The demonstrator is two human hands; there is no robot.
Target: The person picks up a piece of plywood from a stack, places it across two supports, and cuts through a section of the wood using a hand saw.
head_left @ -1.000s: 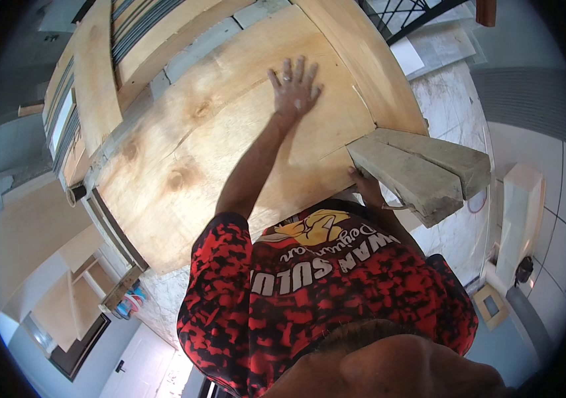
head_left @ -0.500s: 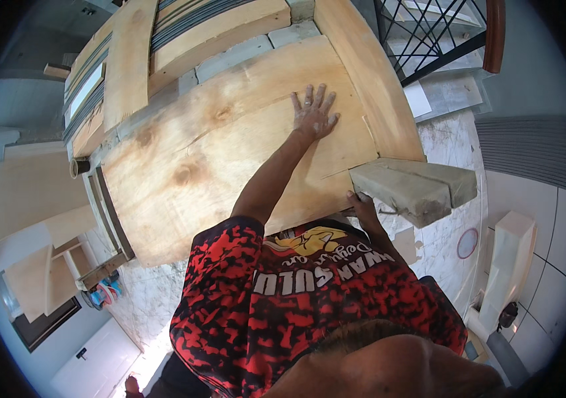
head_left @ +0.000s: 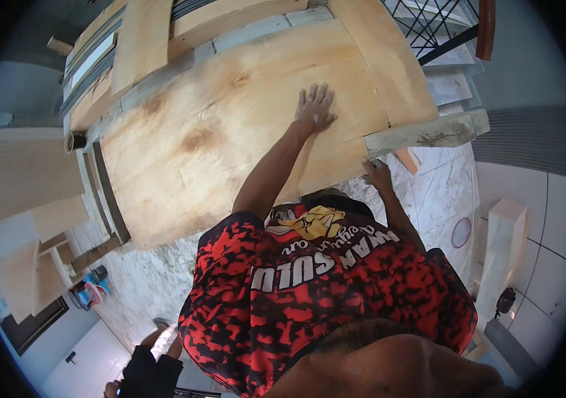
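A large plywood sheet (head_left: 250,126) with brown knots lies across a wooden support in front of me. My left hand (head_left: 316,111) rests flat on its right part, fingers spread and dusty. At the sheet's near right corner, my right hand (head_left: 377,174) grips the edge, with the thumb against it; the other fingers are partly hidden. Just beyond that hand, a rough grey wooden beam (head_left: 429,132) sticks out to the right from under the sheets. A second plywood strip (head_left: 389,73) runs along the right side of the sheet.
More boards (head_left: 144,40) and dark slats lie at the far left. A metal railing (head_left: 439,26) stands at the far right above steps. A blue and red power tool (head_left: 91,288) sits on the marble-patterned floor at left. Another person's dark-clothed body (head_left: 154,371) shows at lower left.
My view has shifted, and more floor shows between me and the sheet. My left hand stays flat and my right stays at the edge. Another person has come further into view at lower left.
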